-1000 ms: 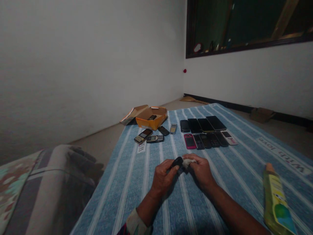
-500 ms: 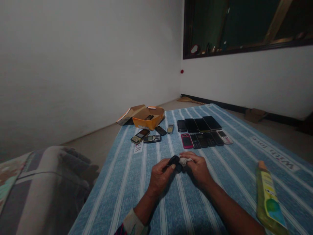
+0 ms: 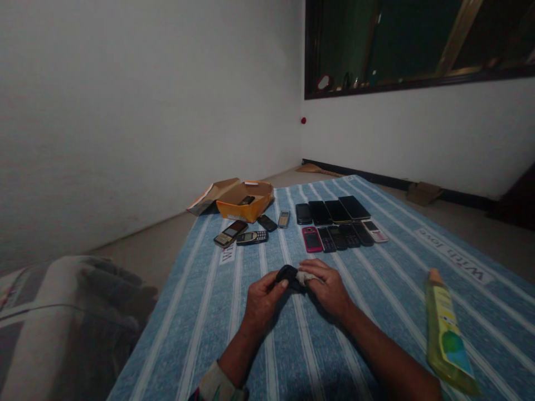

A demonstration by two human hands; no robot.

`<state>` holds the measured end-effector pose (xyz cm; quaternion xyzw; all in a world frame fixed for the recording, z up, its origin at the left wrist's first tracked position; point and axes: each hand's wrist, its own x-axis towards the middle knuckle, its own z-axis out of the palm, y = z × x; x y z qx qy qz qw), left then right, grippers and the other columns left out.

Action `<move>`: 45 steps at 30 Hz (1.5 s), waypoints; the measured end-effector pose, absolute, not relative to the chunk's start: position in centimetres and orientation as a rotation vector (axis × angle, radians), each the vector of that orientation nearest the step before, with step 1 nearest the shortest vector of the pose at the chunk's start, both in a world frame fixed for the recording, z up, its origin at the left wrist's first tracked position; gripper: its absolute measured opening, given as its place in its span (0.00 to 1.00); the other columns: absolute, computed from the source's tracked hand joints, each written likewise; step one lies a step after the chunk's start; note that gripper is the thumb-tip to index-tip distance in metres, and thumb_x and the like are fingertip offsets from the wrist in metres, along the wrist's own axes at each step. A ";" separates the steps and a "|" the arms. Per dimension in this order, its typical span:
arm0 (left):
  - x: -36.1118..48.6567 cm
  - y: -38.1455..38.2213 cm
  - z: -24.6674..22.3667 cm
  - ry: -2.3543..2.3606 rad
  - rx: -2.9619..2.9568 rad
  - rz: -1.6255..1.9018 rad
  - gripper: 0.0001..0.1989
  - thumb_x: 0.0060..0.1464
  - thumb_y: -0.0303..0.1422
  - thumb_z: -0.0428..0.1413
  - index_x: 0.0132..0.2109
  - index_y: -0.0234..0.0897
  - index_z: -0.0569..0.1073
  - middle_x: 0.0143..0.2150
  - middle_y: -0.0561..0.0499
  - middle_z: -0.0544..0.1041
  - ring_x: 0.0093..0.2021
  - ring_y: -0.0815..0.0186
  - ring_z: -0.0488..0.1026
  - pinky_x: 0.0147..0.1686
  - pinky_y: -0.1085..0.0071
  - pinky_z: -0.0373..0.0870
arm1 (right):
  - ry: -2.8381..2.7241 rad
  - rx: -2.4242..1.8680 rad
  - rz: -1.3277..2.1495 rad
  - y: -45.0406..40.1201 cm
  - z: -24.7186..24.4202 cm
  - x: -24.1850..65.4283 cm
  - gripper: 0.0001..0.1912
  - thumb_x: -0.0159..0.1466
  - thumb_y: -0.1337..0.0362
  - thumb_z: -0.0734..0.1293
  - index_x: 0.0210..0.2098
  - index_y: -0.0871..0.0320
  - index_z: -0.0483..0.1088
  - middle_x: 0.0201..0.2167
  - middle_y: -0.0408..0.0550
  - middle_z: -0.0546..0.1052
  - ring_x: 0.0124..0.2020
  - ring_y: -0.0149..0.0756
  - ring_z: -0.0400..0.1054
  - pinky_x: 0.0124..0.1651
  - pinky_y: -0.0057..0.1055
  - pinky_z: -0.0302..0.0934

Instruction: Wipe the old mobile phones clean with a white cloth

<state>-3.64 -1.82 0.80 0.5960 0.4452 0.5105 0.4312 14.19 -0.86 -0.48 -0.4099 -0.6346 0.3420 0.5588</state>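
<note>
Low in the middle of the head view, my left hand (image 3: 262, 301) is closed around the left end of a small black mobile phone (image 3: 287, 274). My right hand (image 3: 330, 287) pinches a crumpled whitish cloth (image 3: 304, 278) against the phone's right end. Both hands are above the blue striped tablecloth (image 3: 234, 345). Parts of the phone are hidden by fingers and cloth. Beyond my hands lie a pink-edged phone (image 3: 312, 239) in a row of keypad phones and, to the left, a keypad phone (image 3: 252, 238) with a pale screen.
An open orange cardboard box (image 3: 244, 210) with a phone inside stands at the far left. Large dark phones (image 3: 354, 207) lie in a back row. A bottle of yellow-green liquid (image 3: 449, 340) rests at the right. A covered seat (image 3: 62, 328) is beside the table.
The whole scene has shifted slightly left as the head view turned. Both hands keep their hold on the phone and cloth, with the cloth still against the phone.
</note>
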 end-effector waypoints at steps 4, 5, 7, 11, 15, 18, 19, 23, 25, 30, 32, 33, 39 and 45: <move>-3.8 -1.9 1.1 1.104 1.445 1.245 0.13 0.49 0.37 0.62 0.40 0.34 0.82 0.36 0.46 0.82 0.38 0.57 0.78 0.43 0.60 0.75 | -1.530 -0.987 0.784 -0.7 -0.7 14.5 0.19 0.52 0.72 0.62 0.36 0.53 0.81 0.41 0.48 0.80 0.45 0.39 0.73 0.52 0.37 0.65; -3.8 -1.9 1.1 1.105 1.426 1.244 0.13 0.49 0.37 0.63 0.40 0.33 0.82 0.36 0.46 0.82 0.38 0.57 0.78 0.42 0.60 0.75 | -1.546 -1.005 0.780 -0.6 -0.8 14.6 0.19 0.52 0.73 0.62 0.35 0.53 0.81 0.40 0.48 0.80 0.44 0.39 0.73 0.51 0.36 0.65; -3.9 -1.8 1.0 1.107 1.380 1.244 0.14 0.48 0.38 0.63 0.40 0.32 0.81 0.36 0.45 0.82 0.38 0.56 0.78 0.42 0.59 0.75 | -1.582 -1.048 0.778 -0.4 -1.2 15.0 0.18 0.52 0.73 0.61 0.33 0.53 0.81 0.37 0.48 0.80 0.41 0.38 0.74 0.49 0.35 0.66; -4.3 -1.5 0.9 1.069 1.287 1.222 0.16 0.45 0.37 0.65 0.40 0.31 0.81 0.36 0.43 0.82 0.37 0.55 0.78 0.42 0.57 0.75 | -1.614 -1.086 0.763 -0.2 -1.7 15.2 0.17 0.52 0.72 0.60 0.30 0.53 0.81 0.36 0.47 0.80 0.40 0.38 0.74 0.47 0.35 0.65; -4.8 -1.3 0.9 1.024 1.259 1.193 0.16 0.45 0.36 0.66 0.41 0.30 0.81 0.36 0.43 0.82 0.37 0.55 0.78 0.42 0.56 0.75 | -1.547 -1.049 0.775 -0.4 -1.6 14.7 0.19 0.51 0.73 0.60 0.32 0.53 0.81 0.36 0.47 0.80 0.41 0.39 0.74 0.49 0.35 0.66; -4.9 -1.3 0.8 1.022 1.305 1.157 0.14 0.47 0.35 0.64 0.41 0.32 0.81 0.37 0.44 0.82 0.38 0.56 0.78 0.45 0.58 0.73 | -1.485 -0.999 0.788 -0.8 -1.1 14.2 0.19 0.51 0.73 0.61 0.33 0.53 0.81 0.38 0.48 0.80 0.43 0.39 0.74 0.51 0.36 0.66; -4.9 -1.4 0.7 1.016 1.319 1.145 0.14 0.48 0.35 0.64 0.41 0.33 0.81 0.38 0.44 0.82 0.39 0.57 0.78 0.46 0.59 0.73 | -1.477 -0.980 0.778 -0.9 -0.9 14.1 0.19 0.51 0.73 0.61 0.34 0.53 0.81 0.39 0.48 0.80 0.44 0.39 0.74 0.51 0.36 0.66; -4.5 -1.6 0.1 0.966 1.382 1.118 0.15 0.50 0.36 0.62 0.44 0.34 0.81 0.42 0.44 0.82 0.43 0.57 0.77 0.48 0.61 0.71 | -1.500 -0.933 0.688 -1.7 -0.4 13.8 0.21 0.52 0.74 0.61 0.37 0.53 0.80 0.42 0.49 0.80 0.46 0.40 0.74 0.52 0.37 0.66; -4.5 -1.6 -0.1 0.968 1.416 1.097 0.16 0.50 0.37 0.62 0.44 0.34 0.81 0.43 0.44 0.81 0.44 0.56 0.76 0.48 0.61 0.71 | -1.541 -0.920 0.635 -1.9 -0.5 13.9 0.21 0.52 0.75 0.61 0.39 0.53 0.80 0.43 0.49 0.79 0.46 0.41 0.73 0.52 0.37 0.67; -5.5 -1.3 -0.4 0.982 1.387 1.052 0.15 0.48 0.35 0.63 0.43 0.33 0.81 0.39 0.45 0.81 0.40 0.60 0.75 0.43 0.65 0.69 | -1.693 -0.929 0.532 -1.9 -1.3 14.3 0.21 0.53 0.76 0.60 0.39 0.55 0.79 0.43 0.52 0.79 0.45 0.41 0.74 0.50 0.37 0.68; -5.9 -1.1 -0.6 0.991 1.359 1.020 0.14 0.46 0.34 0.63 0.41 0.32 0.81 0.35 0.47 0.80 0.35 0.63 0.73 0.38 0.69 0.67 | -1.745 -0.957 0.503 -1.7 -1.5 14.5 0.21 0.53 0.76 0.59 0.38 0.56 0.79 0.43 0.52 0.79 0.44 0.41 0.74 0.50 0.37 0.68; -6.2 -1.0 -0.7 0.996 1.349 1.005 0.14 0.45 0.34 0.64 0.40 0.31 0.81 0.33 0.48 0.79 0.33 0.65 0.72 0.36 0.70 0.66 | -1.765 -0.975 0.492 -1.6 -1.6 14.6 0.20 0.54 0.75 0.59 0.37 0.56 0.79 0.42 0.52 0.78 0.44 0.41 0.74 0.49 0.37 0.68; -7.0 -0.4 -1.2 1.110 1.442 0.933 0.11 0.41 0.35 0.62 0.32 0.32 0.76 0.25 0.55 0.71 0.27 0.70 0.65 0.29 0.73 0.60 | -1.848 -1.076 0.465 -1.5 -1.5 15.3 0.18 0.56 0.75 0.57 0.33 0.57 0.78 0.39 0.52 0.78 0.41 0.39 0.74 0.46 0.34 0.68; -7.5 -0.5 -0.7 1.242 1.593 0.850 0.04 0.39 0.29 0.59 0.27 0.34 0.73 0.23 0.57 0.68 0.27 0.70 0.64 0.28 0.74 0.59 | -1.929 -1.093 0.304 -1.9 -2.0 14.8 0.18 0.55 0.76 0.57 0.34 0.59 0.76 0.41 0.54 0.77 0.42 0.41 0.73 0.47 0.37 0.68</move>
